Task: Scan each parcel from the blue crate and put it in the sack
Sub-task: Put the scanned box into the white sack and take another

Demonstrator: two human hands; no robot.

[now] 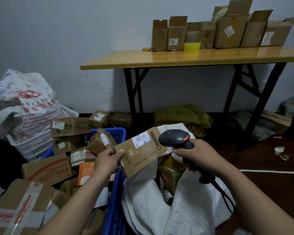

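One parcel (pixel 141 150) in left hand (pixel 107 160), beside scanner (pixel 175 138)

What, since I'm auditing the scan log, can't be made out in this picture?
Head view:
label on the held parcel: text too small
scanner trigger: under the right hand
sack contents: mostly behind its folded wall
blue crate lower parcels: buried, cut by bottom edge

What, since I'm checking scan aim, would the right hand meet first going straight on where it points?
Probably the parcel in the left hand: the right hand holds a scanner facing its label, though depth is unclear.
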